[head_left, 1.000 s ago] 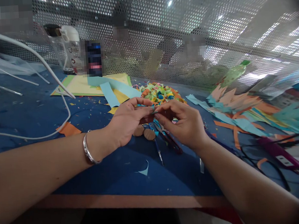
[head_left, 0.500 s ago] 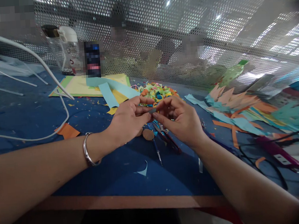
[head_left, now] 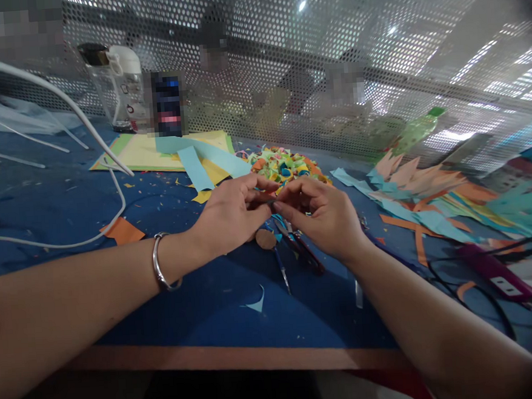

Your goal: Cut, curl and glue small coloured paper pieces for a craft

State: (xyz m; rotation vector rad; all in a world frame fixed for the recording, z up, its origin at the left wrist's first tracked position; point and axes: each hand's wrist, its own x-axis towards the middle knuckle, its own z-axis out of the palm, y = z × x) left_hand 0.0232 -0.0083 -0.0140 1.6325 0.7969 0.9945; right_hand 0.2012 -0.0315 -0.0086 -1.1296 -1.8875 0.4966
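Observation:
My left hand (head_left: 237,209) and my right hand (head_left: 318,215) meet fingertip to fingertip above the blue table. Between their pinched fingers is a small blue-grey piece of paper (head_left: 272,203), mostly covered by the fingers. Just behind the fingertips lies a heap of small coloured paper pieces (head_left: 286,166), many curled. Scissors (head_left: 306,251) with dark red handles rest below my right hand. Beside them lie a thin tool with a blue handle and metal tip (head_left: 283,271) and a round brown disc (head_left: 266,239).
Light blue strips (head_left: 194,168) lie on yellow and green sheets (head_left: 130,154) at the back left. A white cable (head_left: 122,191), orange scrap (head_left: 123,230) and bottles (head_left: 128,87) are on the left. Cut paper (head_left: 424,182) and a purple power strip (head_left: 494,274) sit right. A perforated metal panel (head_left: 248,73) stands behind.
The fingertips have closed further over the small paper piece, so less of it shows. My left fingers have curled slightly. The whole view has shifted a little.

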